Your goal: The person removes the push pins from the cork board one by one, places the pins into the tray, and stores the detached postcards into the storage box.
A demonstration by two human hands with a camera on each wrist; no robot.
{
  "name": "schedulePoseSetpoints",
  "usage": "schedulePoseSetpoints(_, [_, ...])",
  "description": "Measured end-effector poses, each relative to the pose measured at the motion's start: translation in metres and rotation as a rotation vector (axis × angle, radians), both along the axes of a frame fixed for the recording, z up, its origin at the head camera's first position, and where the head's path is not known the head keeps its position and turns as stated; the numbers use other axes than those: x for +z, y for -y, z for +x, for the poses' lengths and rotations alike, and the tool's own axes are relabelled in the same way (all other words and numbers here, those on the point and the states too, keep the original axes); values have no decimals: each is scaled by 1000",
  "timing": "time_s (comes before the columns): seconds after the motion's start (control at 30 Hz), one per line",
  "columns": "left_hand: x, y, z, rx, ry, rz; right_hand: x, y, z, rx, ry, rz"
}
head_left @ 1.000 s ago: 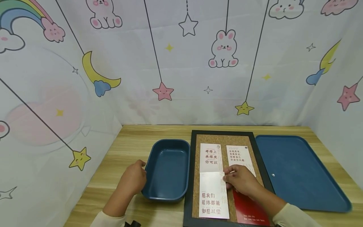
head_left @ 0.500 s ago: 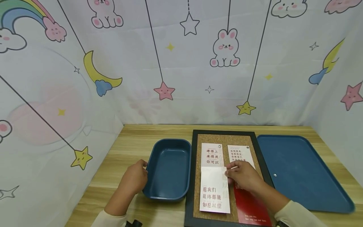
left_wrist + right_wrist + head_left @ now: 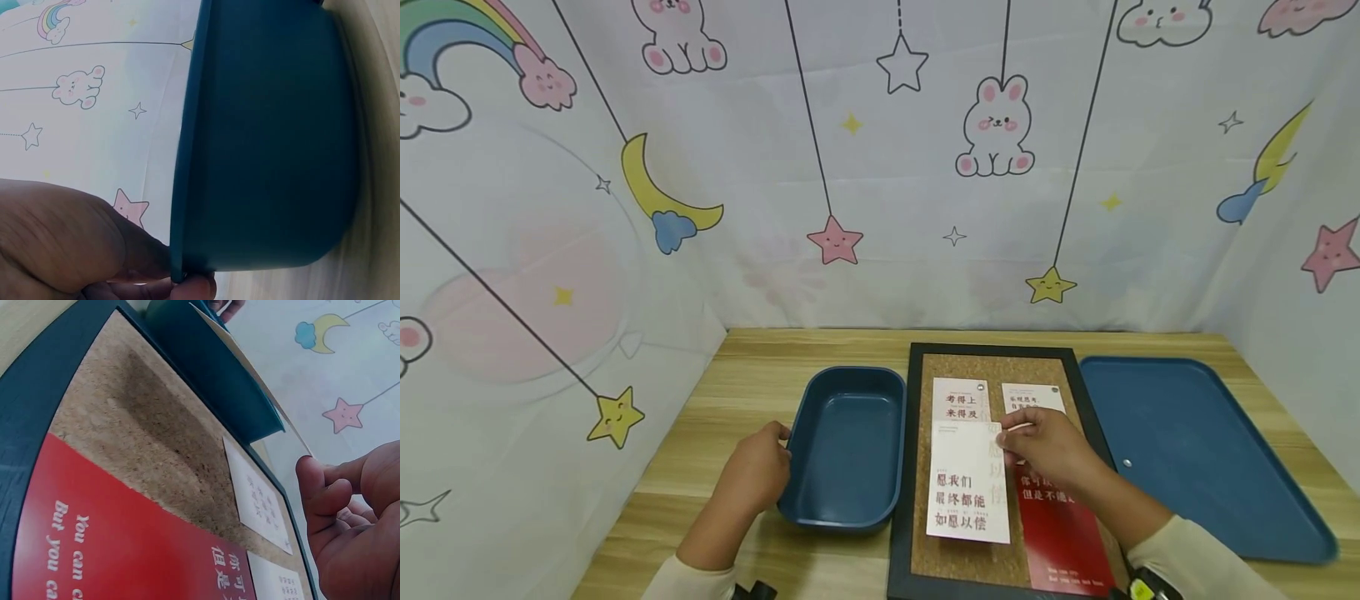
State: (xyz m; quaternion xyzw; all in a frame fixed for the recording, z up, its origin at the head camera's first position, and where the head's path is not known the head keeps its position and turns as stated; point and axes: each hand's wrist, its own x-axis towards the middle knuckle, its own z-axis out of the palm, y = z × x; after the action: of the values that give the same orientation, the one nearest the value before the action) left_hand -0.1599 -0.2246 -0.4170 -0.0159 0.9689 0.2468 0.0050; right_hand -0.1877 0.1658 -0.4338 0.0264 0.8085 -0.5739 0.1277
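My right hand [image 3: 1051, 450] pinches the right edge of a white card [image 3: 966, 483] with red Chinese characters. In the right wrist view this card is edge-on, held above the cork board [image 3: 958, 364], with a shadow on the cork under it. The card overlaps the lower part of another white card [image 3: 958, 400] on the board's upper left. Under my right hand lie a red card [image 3: 1067, 542] and a white card [image 3: 1032, 394]. My left hand [image 3: 758, 467] grips the left rim of a deep blue bin [image 3: 269, 137], thumb and fingers on either side of the rim.
The bin stands just left of the board's black frame [image 3: 915, 417]. On the right lies a flat blue tray [image 3: 1210, 467], with a small silvery round thing [image 3: 1127, 462] near its left edge. A printed cloth [image 3: 895, 167] hangs behind and beside the wooden table [image 3: 760, 358].
The right hand has raised the pinched white card and moved it away from me, so it covers more of the upper left card. More of the red card shows. The left hand stays on the bin.
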Motion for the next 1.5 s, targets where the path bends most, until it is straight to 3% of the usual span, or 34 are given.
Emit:
schedulePoseSetpoints(0.93, [1, 0, 2, 2, -16, 0, 12, 22, -8, 48, -7, -31])
schedulePoseSetpoints(1.5, [-1, 0, 1, 16, -11, 7, 6, 37, -12, 42, -13, -73])
